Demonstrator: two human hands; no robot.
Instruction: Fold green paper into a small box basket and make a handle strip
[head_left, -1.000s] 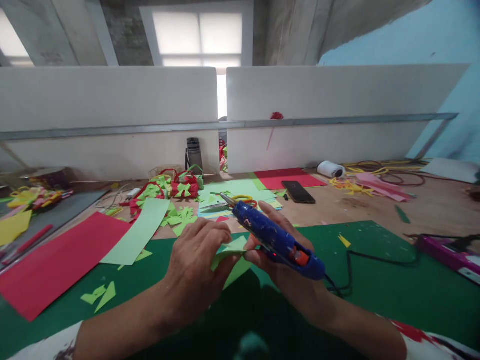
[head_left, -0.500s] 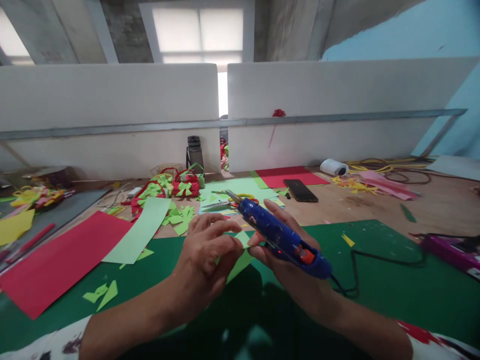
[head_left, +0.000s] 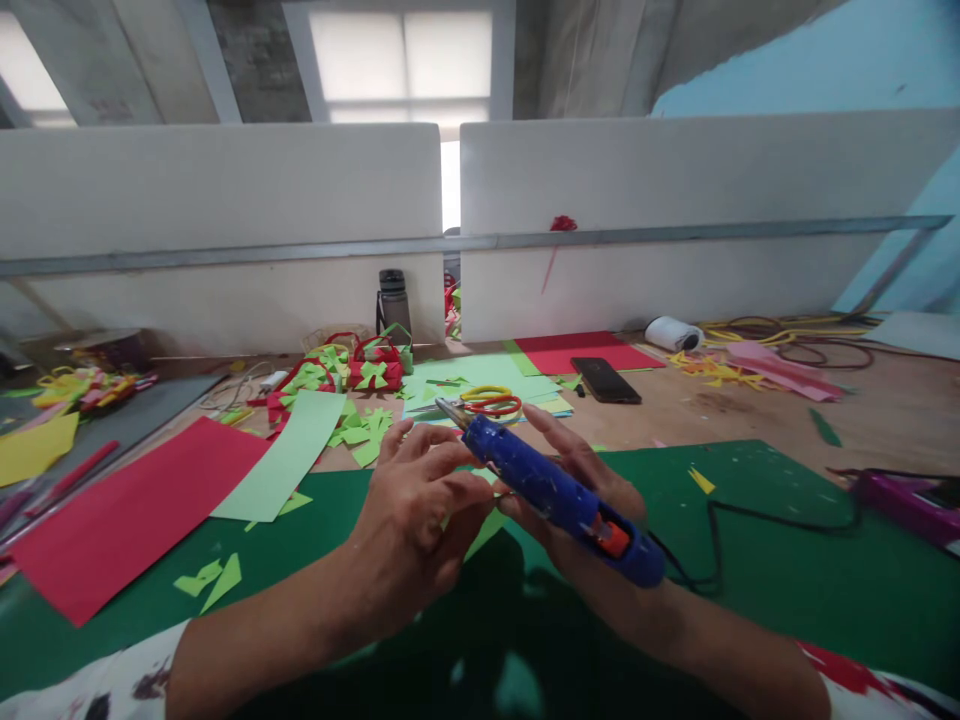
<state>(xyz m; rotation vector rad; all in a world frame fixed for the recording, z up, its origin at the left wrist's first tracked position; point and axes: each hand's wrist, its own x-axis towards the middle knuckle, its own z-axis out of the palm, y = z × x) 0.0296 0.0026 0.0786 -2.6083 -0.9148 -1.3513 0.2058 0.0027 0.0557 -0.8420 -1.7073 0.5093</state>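
Note:
A blue hot glue gun lies across my right hand, its metal nozzle pointing up and to the left. That hand's thumb and a fingertip also meet my left hand at a small light green paper piece. My left hand pinches the paper between thumb and forefinger, its other fingers curled loosely. Below the fingertips, a green paper strip shows in part; whether it belongs to the pinched piece I cannot tell. Scissors with yellow and red handles rest on pale green sheets behind the nozzle.
A green cutting mat covers the near table, with the glue gun's black cord on it. Red paper and paper scraps lie left. Small red-and-green paper baskets, a bottle and a phone stand or lie farther back.
The glue gun has tilted, its nozzle shifting left and down and its rear end lower. Both hands stay together at the green paper. The whole view has shifted slightly.

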